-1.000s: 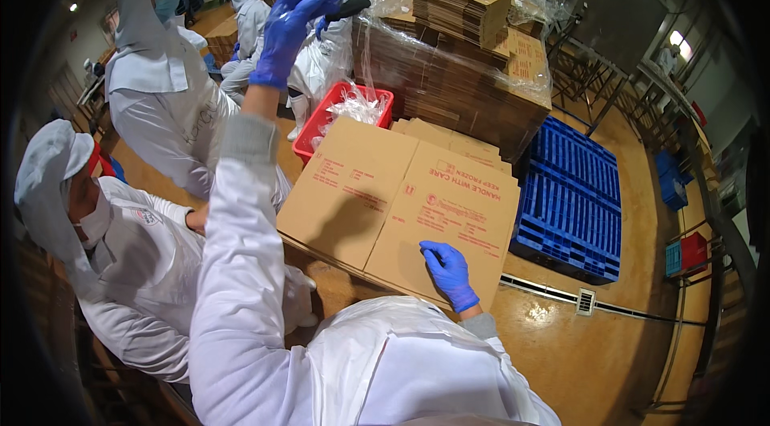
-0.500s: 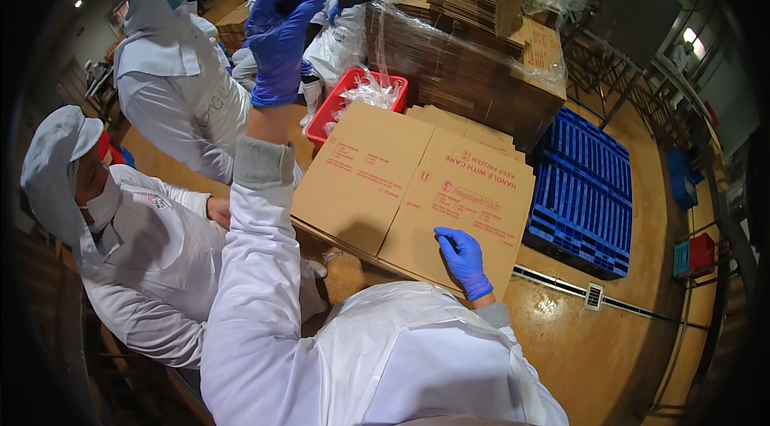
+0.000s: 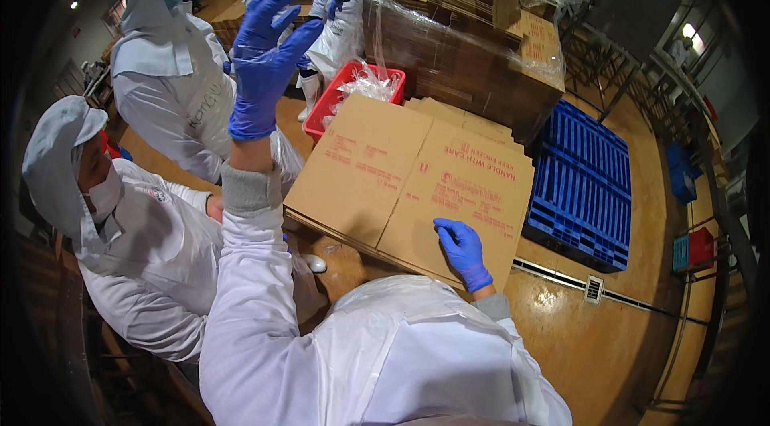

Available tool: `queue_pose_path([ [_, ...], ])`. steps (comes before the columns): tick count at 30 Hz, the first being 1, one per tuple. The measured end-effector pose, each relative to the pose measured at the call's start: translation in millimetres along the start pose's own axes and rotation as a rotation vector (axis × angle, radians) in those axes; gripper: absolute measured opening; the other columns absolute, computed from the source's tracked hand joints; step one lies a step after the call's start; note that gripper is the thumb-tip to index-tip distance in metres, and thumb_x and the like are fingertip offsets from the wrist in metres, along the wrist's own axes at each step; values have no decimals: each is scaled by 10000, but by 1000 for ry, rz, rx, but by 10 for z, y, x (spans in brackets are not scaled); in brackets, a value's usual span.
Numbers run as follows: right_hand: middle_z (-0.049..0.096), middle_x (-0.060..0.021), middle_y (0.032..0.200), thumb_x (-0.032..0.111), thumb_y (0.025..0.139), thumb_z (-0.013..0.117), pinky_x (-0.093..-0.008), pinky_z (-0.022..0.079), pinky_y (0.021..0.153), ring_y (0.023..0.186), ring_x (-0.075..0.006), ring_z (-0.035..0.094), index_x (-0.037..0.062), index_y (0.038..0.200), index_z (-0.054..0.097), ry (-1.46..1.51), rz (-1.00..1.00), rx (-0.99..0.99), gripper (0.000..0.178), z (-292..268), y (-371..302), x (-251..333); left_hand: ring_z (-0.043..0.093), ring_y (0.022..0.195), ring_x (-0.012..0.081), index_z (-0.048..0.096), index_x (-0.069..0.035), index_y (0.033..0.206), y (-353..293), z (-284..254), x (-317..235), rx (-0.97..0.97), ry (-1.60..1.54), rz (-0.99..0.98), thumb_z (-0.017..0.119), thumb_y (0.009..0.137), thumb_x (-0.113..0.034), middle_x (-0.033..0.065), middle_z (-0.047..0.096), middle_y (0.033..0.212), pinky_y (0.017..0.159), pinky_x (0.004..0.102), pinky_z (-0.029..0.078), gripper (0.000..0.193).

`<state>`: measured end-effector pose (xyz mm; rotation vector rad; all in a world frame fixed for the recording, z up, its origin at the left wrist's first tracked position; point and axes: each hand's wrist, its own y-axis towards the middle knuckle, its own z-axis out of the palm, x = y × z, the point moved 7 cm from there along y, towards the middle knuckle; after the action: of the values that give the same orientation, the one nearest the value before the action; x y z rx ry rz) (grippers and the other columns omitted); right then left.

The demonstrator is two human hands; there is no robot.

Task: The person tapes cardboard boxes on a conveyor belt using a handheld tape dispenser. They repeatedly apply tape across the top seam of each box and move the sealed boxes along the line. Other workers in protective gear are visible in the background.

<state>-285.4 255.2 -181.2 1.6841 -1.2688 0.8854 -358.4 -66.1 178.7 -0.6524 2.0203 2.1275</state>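
My left hand (image 3: 269, 57), in a blue glove, is raised high in front of me with its fingers spread and nothing in it. Below and to the right of it lies a stack of flat cardboard cartons (image 3: 385, 177) with red print. On the near right part of the top carton rests my right hand (image 3: 464, 256), also gloved in blue. Its fingers are loosely extended on the board, and it holds nothing.
A red crate (image 3: 395, 89) of clear plastic stands beyond the cartons. Behind is a tall film-wrapped load of cardboard (image 3: 457, 65). Blue pallets (image 3: 577, 185) lie at right. Close on my left are a seated-height co-worker (image 3: 152, 241) and a standing one (image 3: 160, 81); others are farther back.
My left hand has opened from bent, gathered fingers to spread ones, and sits slightly lower and farther left. My right hand stays on the top carton.
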Motion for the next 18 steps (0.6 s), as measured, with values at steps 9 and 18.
queue_pose_path([
  [9, 723, -106, 915, 146, 937, 692, -320, 541, 716, 797, -207, 690, 92, 1101, 744, 37, -8, 8, 180, 16, -32, 6, 414, 385, 99, 615, -26, 651, -601, -419, 379, 62, -151, -582, 344, 1000, -716, 48, 533, 476, 431, 246, 330, 820],
  [18, 722, -105, 908, 156, 936, 693, -316, 539, 705, 775, -207, 687, 93, 1104, 746, 11, -44, 12, 187, -2, -4, 79, 708, 874, 148, 736, 16, 1068, -1536, 105, 295, 182, -27, -862, 639, 993, -187, 92, 757, 972, 820, 286, 554, 238],
])
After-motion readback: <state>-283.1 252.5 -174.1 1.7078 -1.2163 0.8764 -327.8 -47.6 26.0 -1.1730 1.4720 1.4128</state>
